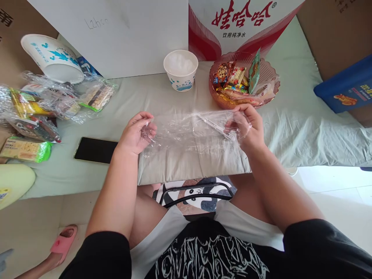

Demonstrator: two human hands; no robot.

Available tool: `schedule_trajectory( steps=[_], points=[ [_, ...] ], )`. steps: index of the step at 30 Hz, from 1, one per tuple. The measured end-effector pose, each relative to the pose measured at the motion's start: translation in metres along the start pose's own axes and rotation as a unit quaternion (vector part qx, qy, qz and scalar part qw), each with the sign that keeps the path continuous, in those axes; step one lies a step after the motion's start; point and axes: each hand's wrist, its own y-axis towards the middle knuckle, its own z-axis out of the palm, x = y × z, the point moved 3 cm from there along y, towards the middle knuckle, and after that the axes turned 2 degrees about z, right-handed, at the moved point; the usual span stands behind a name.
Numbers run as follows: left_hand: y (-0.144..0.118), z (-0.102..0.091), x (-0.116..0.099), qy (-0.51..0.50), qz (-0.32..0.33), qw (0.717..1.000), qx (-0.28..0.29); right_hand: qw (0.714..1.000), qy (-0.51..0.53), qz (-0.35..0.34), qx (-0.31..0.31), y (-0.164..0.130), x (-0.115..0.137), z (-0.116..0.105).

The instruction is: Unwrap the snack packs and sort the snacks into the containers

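Take the clear crinkled plastic bag (192,130) as your landmark: it lies stretched over the pale green cloth-covered table (180,97), right in front of you. Far to its left sits a heap of snack packets in clear wrap (43,104), with a tipped white paper cup printed in blue (52,58) above the heap and a green-ended biscuit packet (24,149) below it. Closer to the bag on that side, a black phone (95,150) lies flat, just beside your left wrist. Your left hand (136,131) has its grip pinched shut on the bag's left edge. Behind the bag stands an upright white paper cup (180,69), clear of your hands. Your right hand (248,124) has its grip closed on the bag's right end, the film draped over your fingers. Just behind that hand, almost touching it, a pink scalloped bowl filled with wrapped sweets (270,73) crowds the bag's right corner. Far right rests a blue box (345,87).
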Motion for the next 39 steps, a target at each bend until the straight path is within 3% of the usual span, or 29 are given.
schedule_trajectory(
  steps=[5, 9, 13, 15, 17, 20, 24, 26, 28, 30, 32, 36, 39],
  points=[
    [0.001, 0.002, 0.0, -0.049, -0.01, 0.999, -0.01, 0.999, 0.052, -0.004, -0.009, 0.0, 0.008, -0.006],
    [0.004, 0.001, 0.002, -0.081, -0.01, 0.996, 0.025, 0.983, 0.164, 0.038, 0.071, -0.006, 0.019, -0.009],
    [0.002, -0.003, 0.001, -0.036, 0.023, 0.994, 0.1, 0.919, 0.308, 0.096, 0.227, -0.011, 0.023, -0.021],
    [0.001, -0.002, 0.002, -0.029, 0.007, 0.989, 0.145, 0.895, 0.351, 0.12, 0.25, -0.009, 0.021, -0.024],
    [-0.001, 0.002, 0.005, -0.012, -0.03, 0.981, 0.19, 0.905, 0.336, 0.154, 0.208, -0.005, 0.016, -0.018],
    [-0.003, 0.011, 0.012, 0.067, -0.068, 0.964, 0.246, 0.921, 0.258, 0.23, 0.181, -0.008, 0.005, 0.012],
    [-0.008, 0.023, 0.019, 0.124, -0.077, 0.937, 0.317, 0.893, 0.148, 0.295, 0.305, -0.032, -0.007, 0.061],
    [-0.01, 0.026, 0.018, 0.095, -0.063, 0.934, 0.337, 0.881, 0.076, 0.281, 0.372, -0.043, -0.009, 0.073],
    [-0.01, 0.026, 0.015, 0.034, -0.024, 0.947, 0.319, 0.885, 0.024, 0.243, 0.396, -0.047, -0.008, 0.077],
    [-0.01, 0.024, 0.014, -0.03, 0.02, 0.962, 0.27, 0.908, 0.012, 0.208, 0.364, -0.043, -0.006, 0.075],
    [-0.012, 0.025, 0.018, -0.055, 0.044, 0.968, 0.241, 0.939, 0.019, 0.184, 0.291, -0.036, -0.004, 0.07],
    [-0.021, 0.04, 0.039, 0.01, 0.021, 0.953, 0.301, 0.976, -0.01, 0.152, 0.156, -0.025, -0.005, 0.062],
    [-0.023, 0.049, 0.052, 0.077, 0.017, 0.957, 0.278, 0.984, -0.031, 0.132, 0.117, -0.025, -0.006, 0.062]
  ],
)
